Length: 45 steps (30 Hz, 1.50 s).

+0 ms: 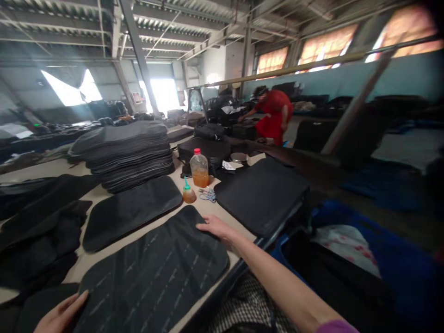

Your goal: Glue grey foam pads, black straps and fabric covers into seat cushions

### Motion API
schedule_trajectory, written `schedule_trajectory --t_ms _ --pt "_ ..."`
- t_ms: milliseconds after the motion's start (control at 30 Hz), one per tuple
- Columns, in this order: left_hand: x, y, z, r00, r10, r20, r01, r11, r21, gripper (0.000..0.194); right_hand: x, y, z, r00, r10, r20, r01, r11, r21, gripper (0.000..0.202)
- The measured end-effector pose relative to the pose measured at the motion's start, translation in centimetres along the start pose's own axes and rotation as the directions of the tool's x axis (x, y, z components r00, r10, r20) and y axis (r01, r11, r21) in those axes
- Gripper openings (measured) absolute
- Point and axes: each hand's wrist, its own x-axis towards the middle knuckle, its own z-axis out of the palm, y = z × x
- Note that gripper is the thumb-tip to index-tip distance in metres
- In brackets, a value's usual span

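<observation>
A dark rounded-corner fabric panel [156, 273] with rows of pale printed lettering lies in front of me, over the table's near edge. My left hand [64, 312] holds its near left edge, partly cut off by the frame. At the far right corner, my right hand [217, 229] grips the edge with thumb and forefinger showing; its other fingers are hidden. Just beyond lies a plain black panel [133, 210]. A small glue bottle [189, 194] with a green nozzle stands near a larger red-capped bottle [200, 173] of amber liquid. Blue-handled snips [208, 195] lie beside them.
A tall stack of dark panels [128, 152] stands at the back left. Black panels [263, 194] are piled on the right. Loose black fabric [38, 245] covers the left side. Blue sheeting [374, 245] hangs lower right. A person in red [275, 113] bends over farther away.
</observation>
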Motion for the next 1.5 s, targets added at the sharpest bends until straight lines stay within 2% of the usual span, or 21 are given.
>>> schedule_trajectory --t_ms 67,100,167,200,267,333,500,567,633,700,767,833,933,1033,1133,1200,1267,1300,1367,1433,1500 --pt "-2.1 -0.7 0.2 0.992 -0.110 0.064 0.117 0.986 -0.120 0.054 -0.9 0.4 0.1 0.995 0.020 0.095 -0.028 0.997 0.078 0.045" --pt "-3.0 -0.9 0.4 0.981 -0.137 0.136 0.163 0.964 -0.208 0.052 -1.1 0.6 0.1 0.991 0.025 0.135 -0.041 0.993 0.112 0.047" --pt "-4.5 -0.8 1.1 0.955 -0.139 0.264 0.233 0.899 -0.372 0.049 -1.1 1.2 0.0 0.992 0.069 0.109 -0.090 0.977 0.195 0.049" --pt "-4.9 -0.7 1.3 0.951 -0.131 0.278 0.246 0.868 -0.431 0.048 -1.0 1.3 -0.1 0.994 0.075 0.085 -0.090 0.979 0.182 0.050" --pt "-5.4 -0.2 1.5 0.959 -0.103 0.265 0.230 0.828 -0.511 0.047 -0.8 1.0 0.0 0.996 0.065 0.057 -0.073 0.986 0.150 0.053" --pt "-5.7 0.6 1.2 0.971 -0.081 0.224 0.191 0.827 -0.528 0.046 -0.8 0.0 0.1 0.996 0.060 0.065 -0.069 0.987 0.142 0.055" --pt "-5.2 4.3 -1.8 0.978 -0.020 0.207 0.134 0.822 -0.553 0.042 -0.2 -4.5 0.2 0.993 0.057 0.100 -0.080 0.967 0.240 0.060" --pt "-3.9 6.1 -3.5 0.982 -0.003 0.189 0.112 0.814 -0.571 0.044 1.2 -6.4 0.1 0.996 0.033 0.083 -0.054 0.965 0.256 0.059" --pt "-1.6 8.0 -5.2 0.986 0.018 0.165 0.079 0.821 -0.565 0.046 3.4 -8.2 0.3 0.999 -0.016 0.051 0.003 0.967 0.254 0.056" --pt "1.5 10.0 -6.7 0.989 0.046 0.142 0.039 0.840 -0.541 0.044 6.4 -10.0 0.6 0.997 -0.074 0.021 0.067 0.972 0.225 0.050" --pt "5.2 11.9 -7.6 0.992 0.074 0.106 -0.012 0.871 -0.490 0.042 10.0 -11.8 1.0 0.993 -0.116 -0.010 0.116 0.986 0.121 0.041" --pt "8.9 13.9 -7.9 0.994 0.097 0.046 -0.068 0.902 -0.427 0.040 13.8 -13.4 1.4 0.990 -0.125 -0.068 0.123 0.992 -0.025 0.031" --pt "13.3 16.3 -7.2 0.994 0.110 -0.020 -0.110 0.935 -0.337 0.035 18.6 -14.9 2.1 0.983 -0.141 -0.116 0.122 0.980 -0.160 0.022" --pt "15.8 17.1 -6.0 0.991 0.115 -0.062 -0.125 0.973 -0.194 0.031 20.6 -14.9 3.1 0.963 -0.211 -0.168 0.146 0.932 -0.331 0.026" --pt "15.8 16.3 -4.9 0.978 0.139 -0.153 -0.141 0.990 -0.002 0.038 18.8 -13.2 4.6 0.924 -0.346 -0.163 0.229 0.842 -0.488 0.042" --pt "14.5 15.1 -3.8 0.958 0.184 -0.219 -0.165 0.981 0.102 0.048 15.6 -10.9 5.4 0.898 -0.428 -0.098 0.308 0.774 -0.554 0.046" --pt "11.9 13.4 -2.0 0.932 0.285 -0.226 -0.247 0.952 0.182 0.052 11.5 -7.7 5.5 0.886 -0.464 -0.016 0.366 0.719 -0.590 0.043" --pt "10.2 12.5 -0.8 0.914 0.353 -0.200 -0.312 0.926 0.211 0.052 9.3 -5.9 5.2 0.881 -0.472 0.023 0.387 0.693 -0.608 0.040" --pt "6.6 10.5 1.9 0.831 0.550 -0.080 -0.512 0.814 0.274 0.054 5.0 -2.0 3.9 0.855 -0.503 0.129 0.448 0.589 -0.672 0.038" --pt "3.3 9.0 4.4 0.780 0.621 0.082 -0.619 0.743 0.254 0.057 1.3 1.6 2.3 0.856 -0.488 0.172 0.455 0.549 -0.701 0.038" --pt "1.5 8.3 6.3 0.765 0.618 0.184 -0.644 0.727 0.237 0.057 -1.4 4.3 0.9 0.857 -0.490 0.161 0.437 0.524 -0.731 0.037"
